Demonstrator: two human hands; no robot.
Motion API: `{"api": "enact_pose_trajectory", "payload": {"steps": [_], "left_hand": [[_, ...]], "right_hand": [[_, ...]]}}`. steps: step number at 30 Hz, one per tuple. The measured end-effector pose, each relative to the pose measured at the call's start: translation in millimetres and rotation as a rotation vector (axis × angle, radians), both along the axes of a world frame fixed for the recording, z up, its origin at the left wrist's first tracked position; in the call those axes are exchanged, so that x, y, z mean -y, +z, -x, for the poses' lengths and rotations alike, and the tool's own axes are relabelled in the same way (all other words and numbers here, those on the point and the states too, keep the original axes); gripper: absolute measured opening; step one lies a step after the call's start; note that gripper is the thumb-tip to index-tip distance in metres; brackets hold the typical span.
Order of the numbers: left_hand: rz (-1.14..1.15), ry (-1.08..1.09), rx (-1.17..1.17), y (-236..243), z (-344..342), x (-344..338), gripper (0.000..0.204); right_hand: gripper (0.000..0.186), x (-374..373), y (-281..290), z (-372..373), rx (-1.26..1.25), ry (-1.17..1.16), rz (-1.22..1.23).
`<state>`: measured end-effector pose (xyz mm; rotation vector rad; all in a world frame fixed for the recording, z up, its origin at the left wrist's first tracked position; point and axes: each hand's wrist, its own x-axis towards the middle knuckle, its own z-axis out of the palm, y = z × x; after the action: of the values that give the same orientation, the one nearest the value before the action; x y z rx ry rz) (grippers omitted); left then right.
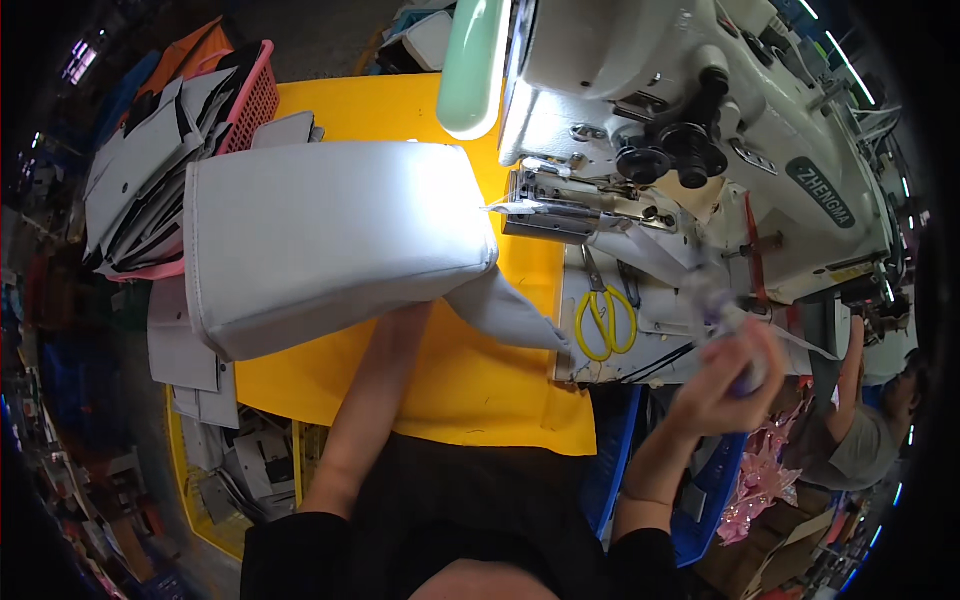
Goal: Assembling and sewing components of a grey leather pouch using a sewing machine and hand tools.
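A white padded, box-shaped piece (330, 240) with stitched edges and a loose flap (505, 315) is raised over a yellow mat (420, 410), its right end beside the sewing machine's narrow arm (555, 215). My left forearm (370, 390) goes up beneath the piece, where my left hand is hidden. My right hand (735, 375), raised at the machine's right side, is closed round a motion-blurred tool with a purple handle (720, 320). Yellow-handled scissors (606, 320) lie on the machine bed, left of my right hand.
A white sewing machine (630, 60) fills the upper right, beside a green pad (470, 60). Pink (255, 110) and yellow (185, 470) baskets of cut pieces stand left, a blue bin (700, 545) below right. A co-worker (860, 440) is at the far right.
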<state>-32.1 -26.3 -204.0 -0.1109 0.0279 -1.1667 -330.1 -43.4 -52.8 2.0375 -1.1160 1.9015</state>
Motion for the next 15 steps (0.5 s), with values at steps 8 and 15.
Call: {"api": "enact_pose_trajectory", "payload": {"steps": [8, 15], "left_hand": [[0.304, -0.076, 0.288, -38, -5, 7, 0.053], [0.103, 0.101, 0.568, -24, -4, 2, 0.055]], "right_hand": [[0.021, -24, -35, -61, -0.239, 0.383, -0.193], [0.022, -21, -42, -72, -0.216, 0.395, -0.217]]}}
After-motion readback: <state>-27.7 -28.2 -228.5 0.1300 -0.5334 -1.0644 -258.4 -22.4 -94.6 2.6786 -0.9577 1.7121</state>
